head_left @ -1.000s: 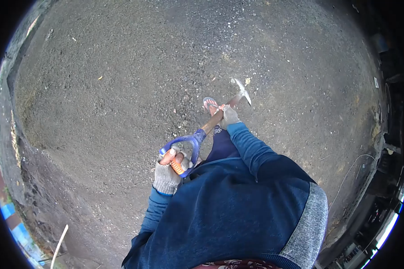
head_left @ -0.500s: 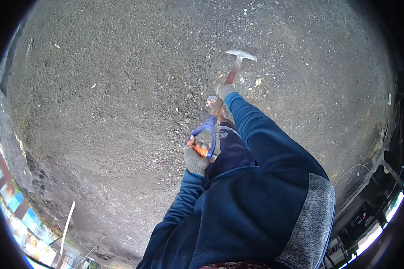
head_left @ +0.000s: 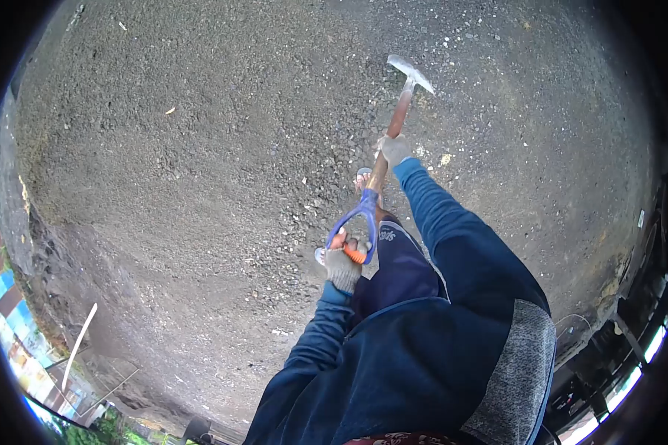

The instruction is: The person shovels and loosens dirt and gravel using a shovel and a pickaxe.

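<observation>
A shovel (head_left: 399,115) with a wooden shaft stretches away from me over gravelly ground (head_left: 223,148). Its pale metal head (head_left: 411,73) shows as a narrow, tilted strip; whether it touches the ground I cannot tell. My left hand (head_left: 344,267), in a grey knit glove, is wrapped round the orange grip of the purple D-shaped handle (head_left: 369,211). Farther along, my right hand (head_left: 395,150), also gloved, is closed round the shaft. Both arms wear dark blue sleeves.
My sandaled foot (head_left: 363,178) shows beside the shaft, and part of the other one near my left hand. A pale curved strip (head_left: 79,345) lies at the lower left, near a rough bank (head_left: 59,282). Dark structures (head_left: 631,334) line the right edge.
The shovel head has swung farther out and tilted differently. Both hands appear farther right, still on the tool. The view has shifted, and part of another foot now shows near my left hand.
</observation>
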### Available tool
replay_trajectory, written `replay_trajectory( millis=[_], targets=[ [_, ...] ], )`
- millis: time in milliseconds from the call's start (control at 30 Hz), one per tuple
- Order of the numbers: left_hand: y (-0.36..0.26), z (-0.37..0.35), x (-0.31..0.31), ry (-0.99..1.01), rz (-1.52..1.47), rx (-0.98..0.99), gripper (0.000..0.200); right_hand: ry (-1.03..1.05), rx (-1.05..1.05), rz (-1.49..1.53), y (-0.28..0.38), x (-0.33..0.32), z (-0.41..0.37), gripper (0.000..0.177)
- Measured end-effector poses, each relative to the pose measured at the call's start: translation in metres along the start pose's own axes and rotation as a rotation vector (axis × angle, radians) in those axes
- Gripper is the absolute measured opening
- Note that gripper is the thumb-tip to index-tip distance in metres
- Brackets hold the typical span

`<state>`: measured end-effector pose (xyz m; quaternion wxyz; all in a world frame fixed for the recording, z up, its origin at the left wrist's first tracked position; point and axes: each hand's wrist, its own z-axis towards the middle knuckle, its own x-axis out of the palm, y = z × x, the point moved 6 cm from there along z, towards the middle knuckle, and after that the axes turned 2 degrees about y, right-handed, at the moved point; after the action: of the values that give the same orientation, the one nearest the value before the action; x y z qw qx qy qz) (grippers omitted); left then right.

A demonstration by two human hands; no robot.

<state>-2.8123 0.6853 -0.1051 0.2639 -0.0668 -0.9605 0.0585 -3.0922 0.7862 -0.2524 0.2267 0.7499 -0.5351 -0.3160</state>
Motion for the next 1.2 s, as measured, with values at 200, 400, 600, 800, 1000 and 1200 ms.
replay_trajectory(
  millis=[200,400,600,800,1000,1200],
  targets=[
    [0.000,-0.005,-0.063,-0.110,-0.108,0.099,0.019,0.152,-0.271,-0.894,-0.086,0.058,0.039,0.045],
    [-0.033,-0.188,-0.231,-0.283,-0.101,0.132,0.021,0.536,-0.384,-1.275,-0.223,0.187,-0.182,0.036],
    [-0.031,-0.279,-0.334,-0.276,-0.118,0.188,0.026,0.187,-0.074,-0.604,-0.289,0.178,-0.276,0.027],
    [-0.004,-0.211,-0.266,-0.128,-0.110,0.097,0.016,0.028,-0.086,-0.318,-0.258,0.117,-0.213,0.031],
    [-0.011,-0.183,-0.201,-0.185,-0.152,0.127,0.017,0.201,0.144,-0.366,-0.220,0.127,-0.171,0.034],
    [-0.053,-0.318,-0.300,-0.461,-0.084,0.284,0.025,0.292,0.663,-0.441,-0.311,0.245,-0.330,0.053]
  ],
)
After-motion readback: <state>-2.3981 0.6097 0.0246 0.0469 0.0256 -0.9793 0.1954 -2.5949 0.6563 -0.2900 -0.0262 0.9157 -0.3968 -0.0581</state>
